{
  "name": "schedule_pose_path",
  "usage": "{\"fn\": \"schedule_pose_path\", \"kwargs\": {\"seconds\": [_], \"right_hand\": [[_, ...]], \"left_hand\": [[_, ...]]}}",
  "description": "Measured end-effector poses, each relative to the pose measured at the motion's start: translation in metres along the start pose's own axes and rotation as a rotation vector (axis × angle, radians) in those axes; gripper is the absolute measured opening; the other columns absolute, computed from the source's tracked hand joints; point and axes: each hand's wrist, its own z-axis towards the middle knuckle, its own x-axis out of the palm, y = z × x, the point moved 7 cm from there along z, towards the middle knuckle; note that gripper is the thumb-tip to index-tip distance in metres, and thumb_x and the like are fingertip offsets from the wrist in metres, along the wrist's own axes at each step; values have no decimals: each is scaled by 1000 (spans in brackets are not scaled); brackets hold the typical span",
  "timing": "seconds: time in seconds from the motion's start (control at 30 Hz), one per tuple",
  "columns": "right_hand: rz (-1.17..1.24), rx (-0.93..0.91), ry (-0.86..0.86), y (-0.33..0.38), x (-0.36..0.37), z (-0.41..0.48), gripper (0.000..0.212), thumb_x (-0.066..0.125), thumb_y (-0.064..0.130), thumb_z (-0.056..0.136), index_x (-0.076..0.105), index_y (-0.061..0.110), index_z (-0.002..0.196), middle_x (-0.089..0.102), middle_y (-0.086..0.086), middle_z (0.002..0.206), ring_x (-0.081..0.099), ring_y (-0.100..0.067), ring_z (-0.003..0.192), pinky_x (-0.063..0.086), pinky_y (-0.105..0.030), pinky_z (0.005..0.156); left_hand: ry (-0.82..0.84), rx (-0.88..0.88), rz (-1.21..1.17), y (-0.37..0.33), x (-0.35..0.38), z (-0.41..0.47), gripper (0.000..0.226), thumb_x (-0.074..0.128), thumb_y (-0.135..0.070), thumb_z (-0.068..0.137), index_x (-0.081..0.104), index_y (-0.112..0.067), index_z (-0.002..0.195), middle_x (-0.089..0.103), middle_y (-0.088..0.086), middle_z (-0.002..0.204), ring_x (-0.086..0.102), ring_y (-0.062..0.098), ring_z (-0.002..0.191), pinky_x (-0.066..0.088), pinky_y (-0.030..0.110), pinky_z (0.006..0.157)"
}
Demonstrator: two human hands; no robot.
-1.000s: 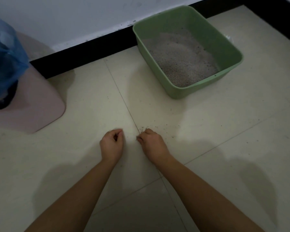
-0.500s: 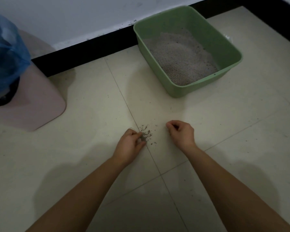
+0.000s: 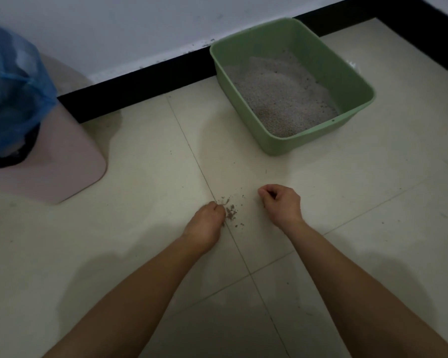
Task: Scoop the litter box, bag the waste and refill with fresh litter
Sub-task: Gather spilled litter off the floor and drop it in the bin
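A green litter box (image 3: 357, 107) stands on the tiled floor by the wall, upper right, with grey litter (image 3: 282, 96) heaped toward its back. A small pile of spilled litter grains (image 3: 230, 211) lies on the floor between my hands. My left hand (image 3: 207, 223) rests on the floor with curled fingers touching the pile's left edge. My right hand (image 3: 282, 202) is to the right of the pile, fingers curled in a loose fist; whether it holds grains is hidden. At far left a blue plastic bag (image 3: 11, 89) lines a bin.
The pink base (image 3: 62, 164) under the blue bag sits on the floor at left. A black skirting board (image 3: 140, 83) runs along the white wall and around the right corner. Stray grains dot the tiles near the box.
My hands were close together a second ago; they have spread apart, uncovering the small pile of grains between them. The right hand has moved right, the left has slid to the pile's edge.
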Motion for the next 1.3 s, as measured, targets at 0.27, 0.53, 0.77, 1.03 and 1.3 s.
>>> {"fn": "schedule_pose_path", "kwargs": {"seconds": [0.27, 0.53, 0.77, 1.03, 1.3], "right_hand": [[54, -257, 50, 149, 21, 29, 15, 64, 22, 95, 75, 13, 94, 62, 5, 72, 60, -15, 75, 51, -31, 79], [173, -694, 130, 402, 106, -18, 16, 66, 22, 91, 78, 12, 90, 73, 1, 81, 67, -14, 82, 52, -31, 86], [-26, -854, 176, 479, 169, -52, 16, 64, 21, 95, 77, 13, 103, 74, -1, 105, 67, -13, 99, 49, -25, 93], [-512, -1189, 265, 488, 197, -60, 27, 53, 24, 100, 73, 17, 117, 67, -7, 117, 60, -22, 107, 45, -31, 93], [-550, -1180, 247, 483, 203, -61, 45, 46, 9, 100, 52, 25, 142, 59, -3, 137, 55, -24, 123, 44, -32, 101]], "left_hand": [[-356, -175, 84, 97, -216, 9, 14, 50, -4, 93, 64, -5, 97, 58, 19, 101, 58, 36, 93, 43, 38, 81], [-641, -340, 253, 174, -455, -57, 25, 51, -15, 99, 67, 1, 109, 66, 23, 113, 59, 39, 107, 43, 42, 99], [-445, -530, 279, 270, -424, -113, 20, 59, -5, 91, 71, 2, 106, 69, 24, 109, 61, 41, 103, 45, 44, 93], [-687, -684, 116, 293, -413, -133, 25, 60, -33, 95, 70, -10, 96, 72, 14, 96, 65, 34, 92, 48, 41, 78], [-746, -650, -43, 300, -410, -138, 30, 63, -19, 87, 66, -15, 117, 71, 7, 110, 64, 26, 105, 49, 40, 97]]}}
